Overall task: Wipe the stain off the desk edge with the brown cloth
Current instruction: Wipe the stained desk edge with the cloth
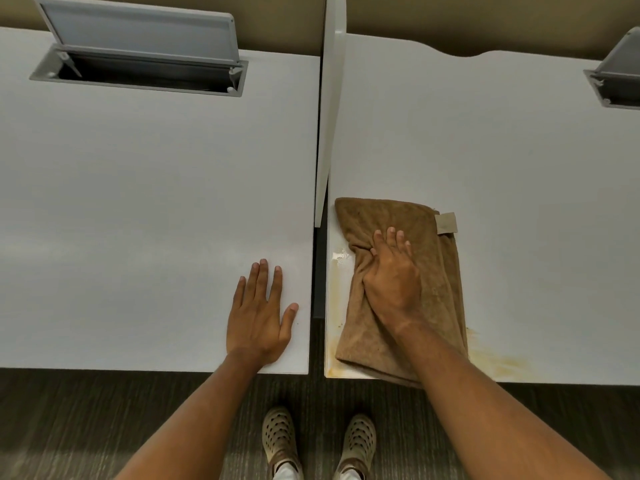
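The brown cloth (pixel 408 216) lies spread over the front left corner of the right desk (pixel 502 185), its near end hanging slightly over the front edge. My right hand (pixel 393 275) presses down on the cloth's middle, and the thumb bunches a fold of it. A yellow-brown stain (pixel 498 362) shows along the front edge to the right of the cloth. More stain (pixel 335 296) and a small wet patch run along the desk's left edge. My left hand (pixel 259 313) rests flat, fingers apart, on the left desk (pixel 138 202) near its front right corner.
A white divider panel (pixel 329 98) stands between the two desks, with a dark gap in front of it. An open grey cable hatch (pixel 145 50) sits at the back of the left desk, another hatch (pixel 616 77) at the far right. My feet stand on dark floor below.
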### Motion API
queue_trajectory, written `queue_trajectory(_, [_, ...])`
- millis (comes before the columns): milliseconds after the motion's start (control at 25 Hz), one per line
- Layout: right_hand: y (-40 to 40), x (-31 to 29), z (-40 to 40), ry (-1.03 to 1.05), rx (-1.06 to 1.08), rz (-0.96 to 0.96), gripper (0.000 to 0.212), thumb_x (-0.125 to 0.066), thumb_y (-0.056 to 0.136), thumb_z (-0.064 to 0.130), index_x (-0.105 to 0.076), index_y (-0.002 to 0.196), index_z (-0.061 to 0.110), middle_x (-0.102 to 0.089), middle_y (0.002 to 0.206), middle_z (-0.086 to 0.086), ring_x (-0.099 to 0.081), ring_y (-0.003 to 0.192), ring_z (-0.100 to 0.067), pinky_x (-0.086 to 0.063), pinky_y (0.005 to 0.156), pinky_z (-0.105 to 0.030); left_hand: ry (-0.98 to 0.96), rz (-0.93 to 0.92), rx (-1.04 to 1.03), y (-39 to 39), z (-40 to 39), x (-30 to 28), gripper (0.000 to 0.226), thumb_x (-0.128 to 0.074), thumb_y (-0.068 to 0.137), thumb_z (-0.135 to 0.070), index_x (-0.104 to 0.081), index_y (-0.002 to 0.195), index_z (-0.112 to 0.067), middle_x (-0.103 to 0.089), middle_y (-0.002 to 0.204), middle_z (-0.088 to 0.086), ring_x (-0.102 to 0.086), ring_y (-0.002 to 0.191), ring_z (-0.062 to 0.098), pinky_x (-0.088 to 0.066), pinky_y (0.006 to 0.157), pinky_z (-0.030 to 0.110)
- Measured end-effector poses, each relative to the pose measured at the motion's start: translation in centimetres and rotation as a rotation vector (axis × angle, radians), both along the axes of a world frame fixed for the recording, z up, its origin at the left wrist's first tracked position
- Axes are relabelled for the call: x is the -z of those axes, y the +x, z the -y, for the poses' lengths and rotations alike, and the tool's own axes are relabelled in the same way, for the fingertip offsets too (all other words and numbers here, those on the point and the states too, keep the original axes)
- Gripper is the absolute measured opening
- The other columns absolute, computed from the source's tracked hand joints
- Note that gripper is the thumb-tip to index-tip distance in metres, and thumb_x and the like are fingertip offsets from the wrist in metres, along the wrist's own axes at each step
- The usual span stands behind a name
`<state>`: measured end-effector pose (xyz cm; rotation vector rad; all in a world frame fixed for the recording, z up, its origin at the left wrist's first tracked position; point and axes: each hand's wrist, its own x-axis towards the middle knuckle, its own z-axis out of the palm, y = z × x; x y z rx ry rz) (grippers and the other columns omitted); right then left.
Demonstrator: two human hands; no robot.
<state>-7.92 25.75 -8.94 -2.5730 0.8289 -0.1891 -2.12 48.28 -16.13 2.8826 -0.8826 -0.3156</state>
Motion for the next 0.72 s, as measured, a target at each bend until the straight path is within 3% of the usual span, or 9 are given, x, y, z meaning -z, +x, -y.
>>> queue_trajectory(320, [-4.8, -1.5, -1.3, -0.002, -0.192, 0.069, 0.038, -0.060, 0.095, 0.012, -0.057, 0.131, 0.001, -0.057, 0.138, -0.019, -0.054, 0.131, -0.030, -0.035, 0.116, -0.039, -0.018, 0.012, 0.007, 0.0, -0.2, 0.1, 0.078, -0.011, 0.093, -0.061, 0.005, 0.155, -0.017, 0.009, 0.164, 0.010, 0.011, 0.151, 0.022, 0.003, 0.123, 0.039])
queue_trajectory(400, [-5.9, -1.7, 0.8, -0.043, -0.118, 0.015, 0.038, -0.054, 0.098, 0.016, -0.056, 0.133, 0.002, -0.052, 0.143, -0.020, -0.049, 0.135, -0.030, -0.032, 0.118, -0.043, -0.027, 0.004, 0.005, 0.0, -0.3, 0.1, 0.078, -0.008, 0.092, -0.062, 0.007, 0.155, -0.017, 0.012, 0.164, 0.009, 0.014, 0.151, 0.020, 0.004, 0.123, 0.039])
queue_trajectory(560, [-6.0, -1.3, 5.2, -0.166, 0.240, -0.161, 0.047, -0.037, 0.102, 0.037, -0.047, 0.144, 0.017, -0.030, 0.157, -0.020, -0.027, 0.147, -0.036, -0.022, 0.120, -0.052, -0.045, -0.003, 0.001, -0.1, -0.2, 0.0, 0.078, -0.008, 0.092, -0.062, 0.007, 0.155, -0.018, 0.013, 0.164, 0.008, 0.015, 0.151, 0.020, 0.003, 0.123, 0.040])
queue_trajectory(640, [-4.9, -0.8, 5.5, -0.122, 0.266, -0.196, 0.056, -0.036, 0.099, 0.050, -0.034, 0.151, 0.028, -0.022, 0.161, -0.019, -0.017, 0.150, -0.038, -0.013, 0.122, -0.051, -0.058, 0.004, -0.009, 0.0, -0.1, 0.2, 0.078, -0.011, 0.093, -0.061, 0.004, 0.155, -0.016, 0.010, 0.164, 0.010, 0.011, 0.152, 0.022, 0.000, 0.123, 0.041])
queue_trajectory(720, [-4.0, -0.4, 5.1, -0.080, 0.207, -0.153, 0.058, -0.041, 0.098, 0.051, -0.034, 0.151, 0.028, -0.023, 0.161, -0.017, -0.015, 0.151, -0.035, -0.011, 0.123, -0.048, -0.069, 0.005, -0.012, 0.1, 0.0, 0.3, 0.078, -0.015, 0.093, -0.060, 0.001, 0.156, -0.015, 0.007, 0.164, 0.010, 0.008, 0.152, 0.023, -0.004, 0.123, 0.043])
